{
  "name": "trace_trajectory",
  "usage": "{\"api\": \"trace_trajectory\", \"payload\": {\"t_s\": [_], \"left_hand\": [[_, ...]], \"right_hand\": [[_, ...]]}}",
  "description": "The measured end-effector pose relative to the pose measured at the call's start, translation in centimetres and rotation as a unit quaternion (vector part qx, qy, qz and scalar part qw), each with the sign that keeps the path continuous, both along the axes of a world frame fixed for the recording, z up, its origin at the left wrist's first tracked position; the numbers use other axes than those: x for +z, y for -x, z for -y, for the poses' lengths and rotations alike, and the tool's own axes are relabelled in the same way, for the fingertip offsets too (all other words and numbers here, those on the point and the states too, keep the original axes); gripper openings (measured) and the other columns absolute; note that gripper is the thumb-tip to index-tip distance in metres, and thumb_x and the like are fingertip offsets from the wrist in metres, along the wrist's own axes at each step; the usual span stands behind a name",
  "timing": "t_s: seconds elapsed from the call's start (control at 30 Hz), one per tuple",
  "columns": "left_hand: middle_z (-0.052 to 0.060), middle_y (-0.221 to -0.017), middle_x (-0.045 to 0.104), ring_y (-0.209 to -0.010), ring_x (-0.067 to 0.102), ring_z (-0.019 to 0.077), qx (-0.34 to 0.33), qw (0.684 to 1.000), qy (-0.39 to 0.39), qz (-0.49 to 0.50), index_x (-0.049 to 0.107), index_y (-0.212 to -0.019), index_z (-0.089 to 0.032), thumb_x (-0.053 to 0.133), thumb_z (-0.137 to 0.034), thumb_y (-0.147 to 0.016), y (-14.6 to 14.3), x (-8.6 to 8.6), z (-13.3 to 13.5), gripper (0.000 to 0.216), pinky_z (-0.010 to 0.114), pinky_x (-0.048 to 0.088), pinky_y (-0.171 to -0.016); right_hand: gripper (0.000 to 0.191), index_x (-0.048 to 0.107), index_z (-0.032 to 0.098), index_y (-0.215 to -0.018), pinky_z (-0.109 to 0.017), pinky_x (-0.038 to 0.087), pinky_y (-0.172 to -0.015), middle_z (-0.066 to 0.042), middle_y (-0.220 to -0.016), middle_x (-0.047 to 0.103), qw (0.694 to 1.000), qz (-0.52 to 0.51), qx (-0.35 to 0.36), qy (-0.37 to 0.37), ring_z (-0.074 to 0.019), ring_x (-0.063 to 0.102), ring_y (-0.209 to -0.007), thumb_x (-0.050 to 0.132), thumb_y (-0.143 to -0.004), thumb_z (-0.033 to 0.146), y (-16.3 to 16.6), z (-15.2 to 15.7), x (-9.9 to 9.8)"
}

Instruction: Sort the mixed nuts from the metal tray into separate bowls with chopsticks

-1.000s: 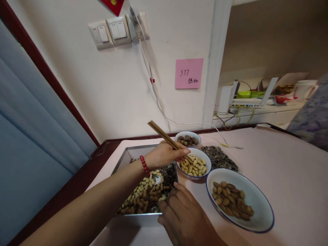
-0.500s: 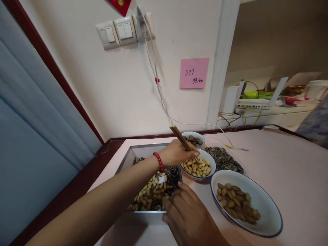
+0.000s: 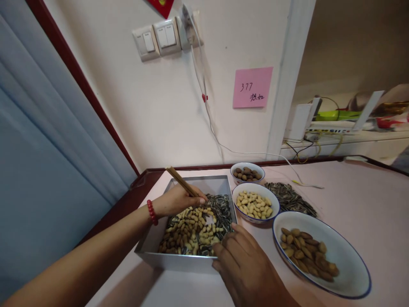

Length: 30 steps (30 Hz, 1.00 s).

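Wooden chopsticks [image 3: 182,182] were tilted, tips down in the steel tray [image 3: 179,260]. The tray sat on the table, holding mixed shelled peanuts [image 3: 187,232] and striped sunflower seeds [image 3: 219,204].

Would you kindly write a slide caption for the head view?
Left hand holds chopsticks over a metal tray of mixed nuts; right hand grips its near corner.
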<state>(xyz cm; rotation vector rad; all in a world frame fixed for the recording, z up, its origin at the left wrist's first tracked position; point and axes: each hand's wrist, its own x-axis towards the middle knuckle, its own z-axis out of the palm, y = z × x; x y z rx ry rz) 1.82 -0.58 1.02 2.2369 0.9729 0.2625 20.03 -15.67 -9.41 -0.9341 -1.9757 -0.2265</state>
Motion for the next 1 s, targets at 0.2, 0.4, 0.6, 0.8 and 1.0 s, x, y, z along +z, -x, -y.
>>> {"api": "trace_trajectory", "payload": {"t_s": [0.2,0.4,0.6,0.8,1.0], "left_hand": [[0.01,-0.097,0.078,-0.091,0.07,0.0211,-0.027,0.999,-0.009,-0.019,0.077,-0.097,-0.015,0.065,-0.031,-0.086,0.0,-2.1,-1.1,0.023,0.03,0.053,-0.083],[0.011,-0.099,0.078,-0.092,0.071,0.0216,-0.057,0.998,0.022,-0.022,0.077,-0.1,-0.014,0.066,-0.035,-0.086,0.1,-1.8,-1.2,0.027,0.029,0.054,-0.082],[0.009,-0.102,0.076,-0.094,0.069,0.0208,-0.064,0.997,-0.025,-0.026,0.077,-0.103,-0.017,0.063,-0.032,-0.088,0.6,-1.2,-1.6,0.025,0.03,0.053,-0.084],[0.008,-0.098,0.075,-0.09,0.068,0.0194,-0.101,0.993,-0.045,-0.046,0.078,-0.102,-0.019,0.063,-0.027,-0.088,0.1,-1.6,-1.9,0.021,0.029,0.052,-0.081],[0.008,-0.096,0.076,-0.087,0.068,0.0185,-0.128,0.99,-0.035,-0.052,0.079,-0.102,-0.021,0.065,-0.026,-0.087,-0.3,-1.5,-2.2,0.021,0.026,0.052,-0.079]], "right_hand": [[0.018,0.067,0.012,-0.097,-0.039,0.033,-0.107,-0.004,-0.079,0.064,1.0,0.001,0.003,-0.01,-0.0198,0.056,-0.082,0.049,-0.095,0.016,-0.1,-0.1,0.1],[0.019,0.068,0.012,-0.094,-0.039,0.035,-0.106,-0.003,-0.075,0.063,1.0,-0.004,-0.007,-0.024,-0.019,0.057,-0.079,0.049,-0.095,0.016,0.1,-0.3,-0.1],[0.021,0.068,0.012,-0.094,-0.039,0.034,-0.107,-0.003,-0.076,0.064,1.0,-0.003,-0.008,-0.016,-0.0188,0.057,-0.078,0.048,-0.096,0.017,0.1,-0.4,-0.2],[0.023,0.067,0.013,-0.093,-0.039,0.035,-0.107,-0.002,-0.075,0.064,1.0,0.0,-0.015,-0.023,-0.0182,0.058,-0.078,0.045,-0.097,0.018,0.1,-0.3,-0.1],[0.024,0.067,0.014,-0.093,-0.039,0.039,-0.103,-0.002,-0.072,0.063,0.999,0.002,-0.022,-0.03,-0.0177,0.058,-0.075,0.044,-0.097,0.018,0.1,-0.4,0.0]]}}
